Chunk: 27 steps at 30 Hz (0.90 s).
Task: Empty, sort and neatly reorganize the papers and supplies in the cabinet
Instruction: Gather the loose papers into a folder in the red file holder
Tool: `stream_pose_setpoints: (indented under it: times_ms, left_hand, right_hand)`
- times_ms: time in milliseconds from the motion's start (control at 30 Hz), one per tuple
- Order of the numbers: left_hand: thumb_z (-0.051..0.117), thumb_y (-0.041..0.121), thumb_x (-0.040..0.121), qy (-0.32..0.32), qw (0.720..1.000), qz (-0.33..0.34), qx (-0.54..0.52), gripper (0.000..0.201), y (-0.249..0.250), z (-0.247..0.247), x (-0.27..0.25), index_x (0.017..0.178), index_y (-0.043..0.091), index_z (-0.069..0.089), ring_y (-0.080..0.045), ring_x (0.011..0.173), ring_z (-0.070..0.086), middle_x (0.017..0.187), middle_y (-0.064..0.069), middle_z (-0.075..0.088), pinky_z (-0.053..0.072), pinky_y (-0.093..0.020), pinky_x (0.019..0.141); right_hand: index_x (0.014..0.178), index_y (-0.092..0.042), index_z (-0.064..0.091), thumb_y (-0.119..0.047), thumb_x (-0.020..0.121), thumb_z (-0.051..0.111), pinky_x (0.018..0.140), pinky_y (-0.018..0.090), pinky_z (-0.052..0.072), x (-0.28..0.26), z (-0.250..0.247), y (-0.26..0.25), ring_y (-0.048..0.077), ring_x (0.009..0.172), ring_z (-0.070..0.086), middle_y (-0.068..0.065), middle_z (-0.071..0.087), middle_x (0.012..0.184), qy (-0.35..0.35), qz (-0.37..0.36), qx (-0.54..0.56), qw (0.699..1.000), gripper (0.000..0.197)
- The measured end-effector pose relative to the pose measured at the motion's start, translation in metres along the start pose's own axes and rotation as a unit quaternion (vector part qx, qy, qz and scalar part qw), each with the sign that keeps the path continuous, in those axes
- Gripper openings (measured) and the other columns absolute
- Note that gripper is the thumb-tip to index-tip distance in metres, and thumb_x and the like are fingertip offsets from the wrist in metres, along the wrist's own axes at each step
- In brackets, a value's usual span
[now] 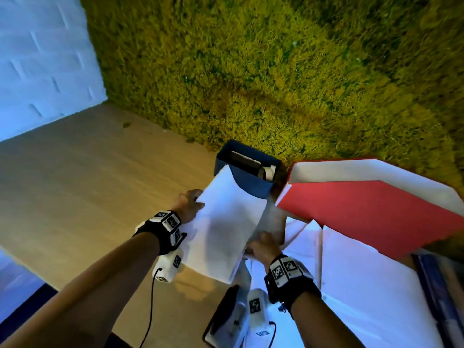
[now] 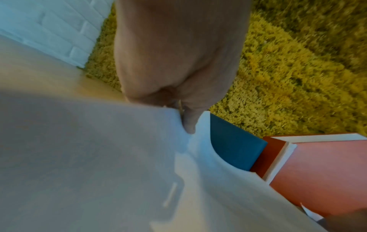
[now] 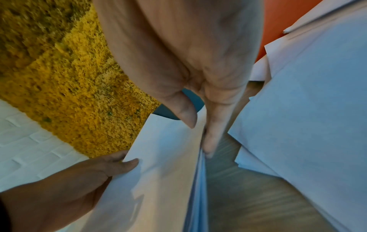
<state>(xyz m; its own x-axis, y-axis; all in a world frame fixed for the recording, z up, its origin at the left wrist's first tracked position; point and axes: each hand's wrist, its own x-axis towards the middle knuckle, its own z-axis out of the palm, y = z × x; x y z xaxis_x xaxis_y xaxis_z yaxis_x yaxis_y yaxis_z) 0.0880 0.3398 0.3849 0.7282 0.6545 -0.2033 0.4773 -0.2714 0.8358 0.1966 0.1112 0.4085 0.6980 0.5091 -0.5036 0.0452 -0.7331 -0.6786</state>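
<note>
Wooden top [image 1: 88,187] with blue bin [image 1: 247,178], red folder [image 1: 371,209], loose white sheets [image 1: 364,292].

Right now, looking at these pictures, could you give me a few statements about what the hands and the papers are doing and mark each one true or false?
1. Both hands hold the stack of white paper sheets. True: the left hand and the right hand grip opposite edges.
2. The dark blue open-topped box is empty. False: objects sit inside it.
3. The red flat folder lies right of the box. True.
4. The right hand grips the folder. False: its fingers pinch the stack.
5. The wall behind is bare white brick only. False: mostly a yellow-green mossy wall.
</note>
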Motion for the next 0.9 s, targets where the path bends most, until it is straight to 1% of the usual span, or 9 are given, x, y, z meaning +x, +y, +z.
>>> stream_pose_setpoints:
  times_ms: [67, 133, 233, 300, 400, 567, 633, 767, 900]
  left_hand:
    - [0.061, 0.012, 0.091, 0.006, 0.997, -0.020, 0.068, 0.025, -0.004, -0.001, -0.001, 0.116, 0.009, 0.064, -0.028, 0.092, 0.062, 0.105, -0.016, 0.068, 0.041, -0.028, 0.072]
    - [0.060, 0.016, 0.093, 0.002, 0.994, -0.047, 0.099, 0.042, -0.008, 0.003, -0.002, 0.133, 0.005, 0.055, -0.034, 0.113, 0.059, 0.126, -0.019, 0.062, 0.045, -0.032, 0.086]
    - [0.062, 0.021, 0.093, 0.017, 0.990, -0.059, 0.130, 0.052, -0.003, 0.010, -0.005, 0.139, 0.002, 0.046, -0.037, 0.126, 0.047, 0.135, -0.024, 0.051, 0.039, -0.036, 0.098]
    - [0.063, 0.027, 0.091, 0.057, 0.983, -0.052, 0.169, 0.055, 0.004, 0.015, -0.008, 0.138, 0.005, 0.046, -0.040, 0.124, 0.042, 0.133, -0.024, 0.047, 0.037, -0.040, 0.100]
    - [0.065, 0.024, 0.089, 0.090, 0.983, -0.012, 0.161, 0.048, 0.016, 0.025, -0.011, 0.130, 0.003, 0.051, -0.041, 0.119, 0.044, 0.128, -0.022, 0.049, 0.038, -0.043, 0.099]
    - [0.067, 0.022, 0.086, 0.081, 0.986, 0.067, 0.130, 0.032, 0.030, 0.044, -0.031, 0.115, 0.007, 0.062, -0.034, 0.112, 0.056, 0.117, -0.017, 0.058, 0.045, -0.040, 0.096]
    - [0.066, 0.024, 0.087, 0.073, 0.986, 0.070, 0.133, 0.028, 0.034, 0.052, -0.044, 0.111, 0.010, 0.064, -0.032, 0.108, 0.058, 0.115, -0.014, 0.060, 0.047, -0.037, 0.091]
    - [0.063, 0.023, 0.089, 0.050, 0.984, 0.072, 0.157, 0.016, 0.042, 0.063, -0.072, 0.101, 0.014, 0.069, -0.029, 0.103, 0.061, 0.109, -0.009, 0.066, 0.045, -0.032, 0.082]
    - [0.065, 0.022, 0.086, 0.033, 0.989, 0.068, 0.126, 0.006, 0.037, 0.069, -0.110, 0.083, 0.019, 0.068, -0.025, 0.091, 0.065, 0.092, -0.003, 0.071, 0.052, -0.033, 0.076]
  right_hand:
    - [0.073, -0.017, 0.048, -0.002, 0.089, 0.055, 0.078, 0.032, 0.053, 0.003, 0.005, 0.004, 0.022, 0.078, 0.054, 0.009, 0.055, 0.087, -0.006, -0.003, -0.003, 1.000, 0.022]
    - [0.074, -0.016, 0.052, -0.008, 0.088, 0.058, 0.085, 0.039, 0.052, 0.007, 0.010, 0.009, 0.023, 0.082, 0.056, 0.010, 0.057, 0.088, -0.002, -0.014, -0.023, 1.000, 0.016]
    - [0.074, -0.013, 0.054, -0.016, 0.086, 0.060, 0.083, 0.040, 0.051, 0.005, 0.008, 0.011, 0.030, 0.083, 0.061, 0.012, 0.057, 0.081, 0.014, -0.031, -0.060, 0.998, 0.014]
    - [0.063, -0.008, 0.050, -0.017, 0.085, 0.061, 0.078, 0.041, 0.049, -0.007, 0.001, 0.006, 0.033, 0.077, 0.058, 0.016, 0.054, 0.071, 0.041, -0.060, -0.087, 0.994, 0.026]
    - [0.066, -0.008, 0.056, -0.034, 0.086, 0.061, 0.077, 0.037, 0.049, -0.034, -0.009, 0.003, 0.031, 0.079, 0.063, 0.015, 0.064, 0.075, 0.057, -0.079, -0.139, 0.985, 0.033]
    - [0.060, -0.016, 0.053, -0.073, 0.076, 0.054, 0.070, 0.037, 0.059, -0.095, -0.009, 0.004, 0.022, 0.054, 0.069, 0.008, 0.071, 0.065, -0.062, -0.039, -0.226, 0.971, 0.060]
    - [0.079, -0.015, 0.055, -0.079, 0.071, 0.055, 0.067, 0.036, 0.060, -0.113, 0.004, 0.007, 0.022, 0.058, 0.070, 0.007, 0.072, 0.075, -0.080, -0.039, -0.249, 0.964, 0.064]
    - [0.131, -0.015, 0.039, -0.075, 0.076, 0.054, 0.088, 0.039, 0.049, -0.125, 0.030, 0.024, 0.033, 0.109, 0.060, 0.011, 0.061, 0.119, -0.005, -0.080, -0.340, 0.937, 0.083]
    - [0.130, -0.018, 0.044, -0.073, 0.077, 0.055, 0.090, 0.039, 0.049, -0.126, 0.033, 0.038, 0.033, 0.111, 0.058, 0.012, 0.060, 0.121, -0.023, -0.101, -0.288, 0.952, 0.077]
